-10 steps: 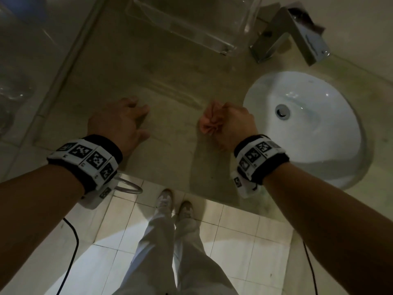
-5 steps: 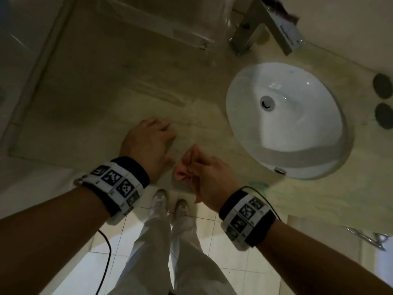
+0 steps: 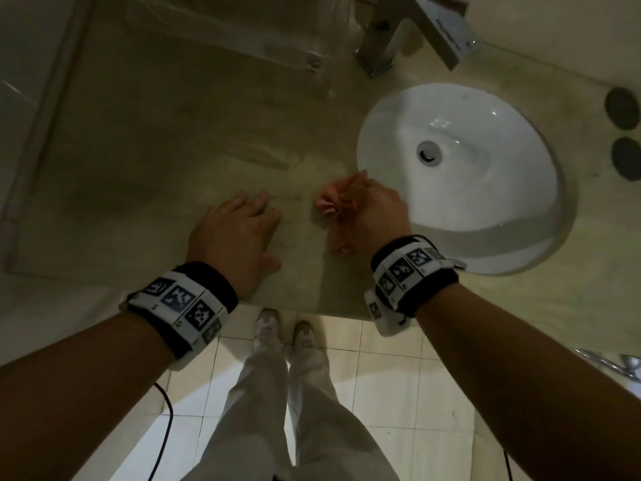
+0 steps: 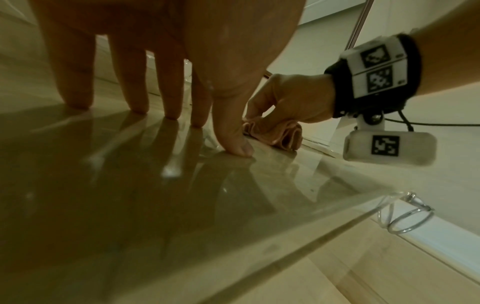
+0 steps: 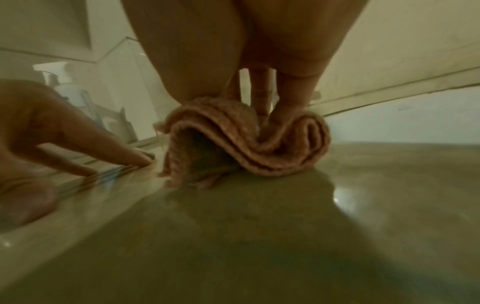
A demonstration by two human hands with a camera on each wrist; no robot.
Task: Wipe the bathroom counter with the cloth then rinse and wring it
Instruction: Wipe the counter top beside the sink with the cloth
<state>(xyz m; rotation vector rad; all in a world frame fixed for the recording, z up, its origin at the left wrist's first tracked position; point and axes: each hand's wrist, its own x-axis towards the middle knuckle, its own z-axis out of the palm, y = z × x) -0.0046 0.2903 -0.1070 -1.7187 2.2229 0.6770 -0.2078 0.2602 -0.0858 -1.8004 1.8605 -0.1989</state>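
A bunched pink cloth [image 3: 338,206] [image 5: 244,142] [image 4: 275,135] lies on the beige stone counter [image 3: 173,151], just left of the white basin [image 3: 461,175]. My right hand [image 3: 378,210] grips the cloth from above and presses it onto the counter. My left hand [image 3: 236,234] rests a short way to its left, fingers [image 4: 135,82] straight and spread, tips on the glossy counter. The two hands are apart.
A chrome faucet [image 3: 412,29] stands behind the basin. A clear acrylic box [image 3: 242,33] sits at the back of the counter. Two dark round items [image 3: 624,133] lie at the far right. A metal ring [image 4: 405,218] hangs below the counter's front edge, and tiled floor [image 3: 347,376] lies beneath.
The right hand has slid the cloth away from the counter's front edge toward the basin rim. The left hand stays flat on the counter.
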